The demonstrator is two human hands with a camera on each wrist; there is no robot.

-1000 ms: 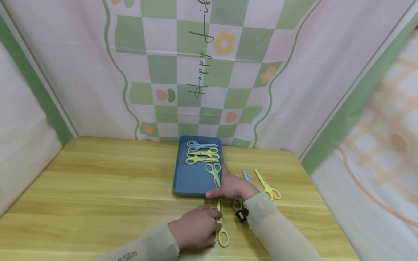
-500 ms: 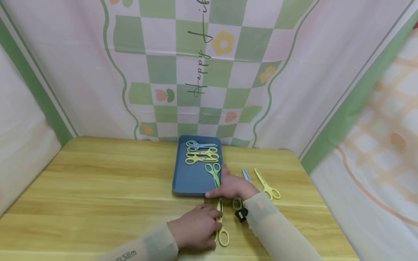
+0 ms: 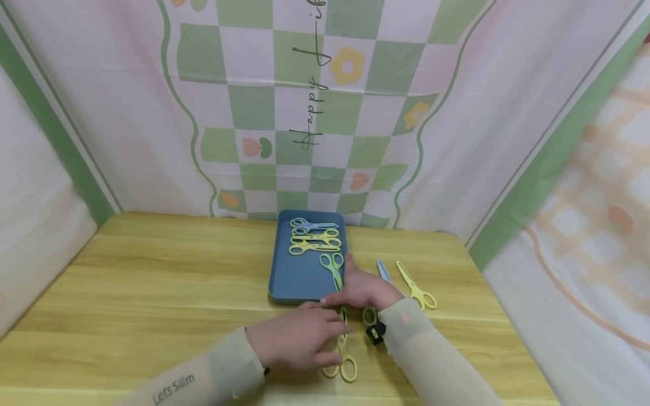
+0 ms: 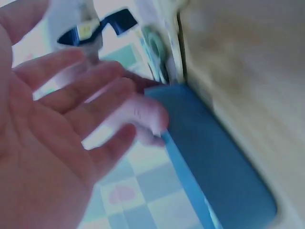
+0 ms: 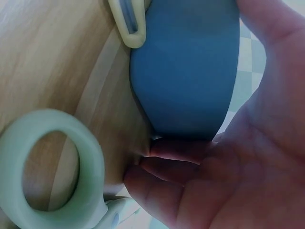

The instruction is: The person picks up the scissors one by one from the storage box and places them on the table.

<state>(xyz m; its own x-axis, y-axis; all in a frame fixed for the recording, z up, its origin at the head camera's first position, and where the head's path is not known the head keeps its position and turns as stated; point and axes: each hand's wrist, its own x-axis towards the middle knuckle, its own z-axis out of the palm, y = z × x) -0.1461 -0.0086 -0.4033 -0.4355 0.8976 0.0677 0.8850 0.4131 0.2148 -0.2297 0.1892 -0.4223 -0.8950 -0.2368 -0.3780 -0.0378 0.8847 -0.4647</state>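
My left hand (image 3: 299, 337) hovers with spread, nearly straight fingers over a pair of yellow scissors (image 3: 345, 353) on the table, touching or just above them. Its palm fills the left of the left wrist view, holding nothing. My right hand (image 3: 363, 288) presses against the near right corner of a blue tray (image 3: 297, 290), thumb along the near side and fingers along the right side. Inside the tray lie blue scissors (image 3: 320, 227), yellow scissors (image 3: 313, 248) and green scissors (image 3: 332, 265), whose lower part my right hand hides. A green scissors handle (image 5: 90, 164) sits beside the right hand's fingers.
Right of the right hand, another pair of yellow scissors (image 3: 417, 293) and a blue scissors blade (image 3: 383, 270) rest on the wooden table (image 3: 178, 282). A checkered curtain (image 3: 350, 113) hangs directly behind the tray.
My left hand has lifted its fingers off the yellow scissors, moving slightly left and forward, so more of their handles show. The right hand and tray stay put.
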